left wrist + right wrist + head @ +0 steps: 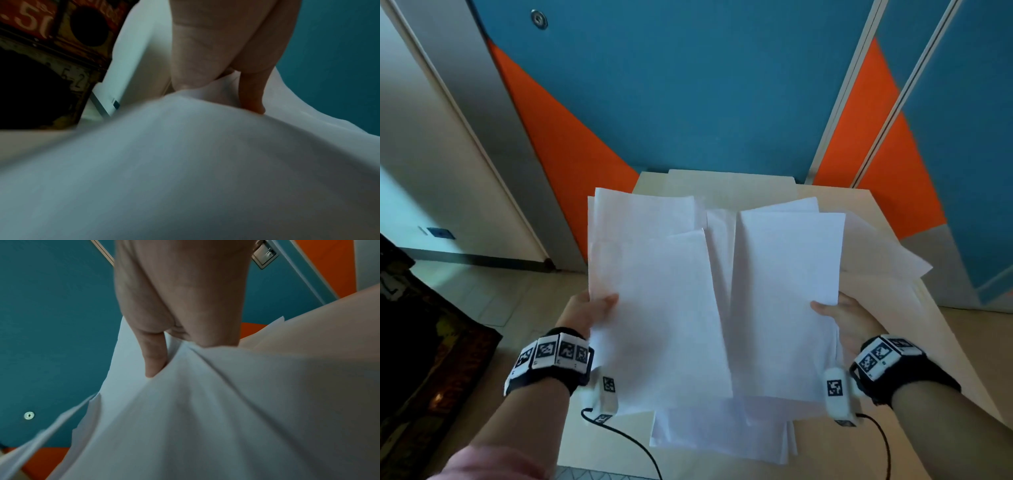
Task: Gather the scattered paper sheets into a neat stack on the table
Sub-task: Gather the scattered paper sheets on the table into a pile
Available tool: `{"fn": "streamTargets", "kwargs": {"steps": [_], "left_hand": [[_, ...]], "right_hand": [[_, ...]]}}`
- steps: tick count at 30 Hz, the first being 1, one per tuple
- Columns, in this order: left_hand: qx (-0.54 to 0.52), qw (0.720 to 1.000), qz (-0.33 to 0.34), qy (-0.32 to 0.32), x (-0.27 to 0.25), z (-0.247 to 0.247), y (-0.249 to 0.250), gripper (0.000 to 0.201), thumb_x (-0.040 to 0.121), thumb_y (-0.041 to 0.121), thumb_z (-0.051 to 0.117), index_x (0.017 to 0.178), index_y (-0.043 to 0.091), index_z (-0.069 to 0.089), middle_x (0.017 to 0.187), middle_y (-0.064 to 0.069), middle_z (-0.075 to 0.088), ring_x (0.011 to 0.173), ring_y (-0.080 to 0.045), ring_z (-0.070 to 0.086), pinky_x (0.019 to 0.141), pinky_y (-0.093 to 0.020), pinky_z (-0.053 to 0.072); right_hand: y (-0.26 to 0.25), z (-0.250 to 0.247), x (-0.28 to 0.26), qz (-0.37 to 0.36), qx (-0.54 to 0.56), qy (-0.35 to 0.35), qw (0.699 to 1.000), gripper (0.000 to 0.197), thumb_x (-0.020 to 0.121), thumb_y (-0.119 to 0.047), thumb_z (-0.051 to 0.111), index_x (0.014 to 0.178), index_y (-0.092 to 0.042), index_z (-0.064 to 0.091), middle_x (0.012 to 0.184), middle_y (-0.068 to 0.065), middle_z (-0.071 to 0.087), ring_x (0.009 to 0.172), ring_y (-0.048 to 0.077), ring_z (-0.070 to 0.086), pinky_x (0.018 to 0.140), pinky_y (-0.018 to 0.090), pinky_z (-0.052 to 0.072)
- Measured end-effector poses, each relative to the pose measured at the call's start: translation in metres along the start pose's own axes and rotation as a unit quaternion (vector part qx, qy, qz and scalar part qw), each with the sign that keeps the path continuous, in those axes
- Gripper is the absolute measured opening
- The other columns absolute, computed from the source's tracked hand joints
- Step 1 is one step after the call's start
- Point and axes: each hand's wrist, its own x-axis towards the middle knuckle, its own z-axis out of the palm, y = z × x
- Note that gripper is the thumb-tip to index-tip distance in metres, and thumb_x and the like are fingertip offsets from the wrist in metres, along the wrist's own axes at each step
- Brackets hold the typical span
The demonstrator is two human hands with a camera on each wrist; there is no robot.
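Note:
A loose bundle of white paper sheets (688,301) hangs above the pale table (941,342), fanned out and uneven, with a dip down its middle. My left hand (589,308) grips the bundle's left edge, thumb on top. My right hand (839,315) grips the right edge the same way. In the left wrist view the thumb (252,97) presses into the paper (185,162). The right wrist view has the thumb (152,356) pinching creased sheets (226,402). Fingers under the paper are hidden. Some sheets (722,438) show below the bundle near the table's front edge.
A blue and orange panelled wall (688,85) stands just behind the table. Tiled floor (493,294) and a dark patterned object (424,359) lie to the left. Cables (626,442) trail from both wrist cameras over the table's front.

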Motion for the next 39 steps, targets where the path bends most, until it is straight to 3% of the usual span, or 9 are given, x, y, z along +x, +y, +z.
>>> {"fn": "streamTargets", "kwargs": {"steps": [6, 11, 15, 20, 23, 26, 31, 35, 39], "left_hand": [[0.013, 0.996, -0.040, -0.083, -0.005, 0.044, -0.019, 0.045, 0.083, 0.012, 0.065, 0.123, -0.006, 0.054, 0.115, -0.027, 0.064, 0.105, -0.041, 0.061, 0.097, -0.054, 0.046], [-0.026, 0.981, -0.060, -0.184, -0.011, 0.060, -0.019, 0.059, 0.064, 0.024, 0.077, 0.116, 0.001, 0.060, 0.112, -0.018, 0.069, 0.102, -0.033, 0.065, 0.088, -0.042, 0.052], [-0.030, 0.973, -0.055, -0.223, -0.016, 0.075, -0.012, 0.062, 0.065, 0.025, 0.076, 0.121, 0.004, 0.057, 0.112, -0.016, 0.069, 0.103, -0.031, 0.066, 0.088, -0.039, 0.053], [-0.040, 0.977, -0.045, -0.203, -0.018, 0.090, -0.012, 0.047, 0.080, 0.016, 0.069, 0.124, 0.005, 0.055, 0.114, -0.017, 0.068, 0.100, -0.033, 0.066, 0.075, -0.036, 0.057], [-0.056, 0.974, -0.078, -0.206, -0.018, 0.086, -0.012, 0.046, 0.073, 0.021, 0.076, 0.113, 0.004, 0.063, 0.104, -0.015, 0.073, 0.095, -0.032, 0.069, 0.076, -0.037, 0.056], [-0.067, 0.963, -0.108, -0.239, -0.010, 0.080, -0.015, 0.069, 0.051, 0.032, 0.089, 0.110, 0.006, 0.066, 0.103, -0.013, 0.074, 0.095, -0.029, 0.071, 0.079, -0.036, 0.056], [-0.008, 0.973, -0.086, -0.214, -0.006, 0.082, -0.019, 0.025, 0.083, 0.016, 0.066, 0.101, -0.002, 0.062, 0.070, -0.007, 0.075, 0.063, -0.019, 0.072, 0.056, -0.027, 0.057], [0.085, 0.990, -0.034, -0.109, 0.003, 0.088, -0.019, 0.045, 0.085, 0.010, 0.062, 0.124, -0.011, 0.052, 0.115, -0.025, 0.063, 0.100, -0.033, 0.060, 0.095, -0.039, 0.046], [0.171, 0.985, -0.008, -0.030, 0.009, 0.088, -0.017, 0.044, 0.089, 0.008, 0.056, 0.127, -0.013, 0.048, 0.125, -0.030, 0.056, 0.111, -0.039, 0.056, 0.081, -0.033, 0.037]], "right_hand": [[-0.016, 0.021, -0.013, 0.038, 0.019, -0.060, 0.997, 0.034, 0.094, -0.006, 0.048, 0.128, -0.006, 0.052, 0.123, 0.007, 0.058, 0.099, 0.022, 0.058, 0.070, 0.023, 0.048], [-0.011, 0.027, -0.010, 0.060, -0.008, -0.073, 0.995, 0.037, 0.093, -0.016, 0.052, 0.130, -0.013, 0.052, 0.130, 0.004, 0.057, 0.123, 0.024, 0.050, 0.112, 0.039, 0.029], [-0.012, 0.038, -0.011, 0.050, 0.024, -0.089, 0.995, 0.036, 0.096, -0.020, 0.047, 0.129, -0.008, 0.054, 0.134, 0.012, 0.056, 0.123, 0.026, 0.052, 0.113, 0.038, 0.031], [-0.015, 0.048, -0.008, 0.079, 0.013, -0.100, 0.992, 0.094, 0.067, -0.080, 0.048, 0.135, -0.016, 0.047, 0.139, -0.001, 0.052, 0.128, 0.018, 0.048, 0.114, 0.040, 0.029], [-0.016, 0.055, -0.013, 0.051, -0.030, -0.148, 0.987, 0.071, 0.070, -0.044, 0.074, 0.130, -0.014, 0.052, 0.132, 0.007, 0.059, 0.113, 0.020, 0.060, 0.105, 0.042, 0.042], [-0.011, 0.062, -0.014, 0.032, -0.021, -0.172, 0.984, 0.024, 0.087, -0.005, 0.059, 0.109, -0.016, 0.060, 0.117, 0.009, 0.064, 0.094, 0.015, 0.063, 0.088, 0.030, 0.049], [-0.005, 0.078, -0.013, 0.009, -0.047, -0.148, 0.988, 0.038, 0.089, -0.006, 0.057, 0.126, -0.006, 0.053, 0.119, 0.008, 0.061, 0.093, 0.018, 0.063, 0.088, 0.033, 0.049], [0.005, 0.072, -0.012, 0.022, -0.126, -0.156, 0.980, 0.039, 0.090, -0.019, 0.059, 0.127, -0.012, 0.051, 0.113, 0.011, 0.064, 0.087, 0.024, 0.064, 0.069, 0.030, 0.055], [0.016, 0.036, 0.005, 0.015, -0.278, -0.060, 0.959, 0.035, 0.089, -0.008, 0.055, 0.124, -0.007, 0.053, 0.095, 0.012, 0.061, 0.080, 0.026, 0.061, 0.062, 0.030, 0.049]]}}
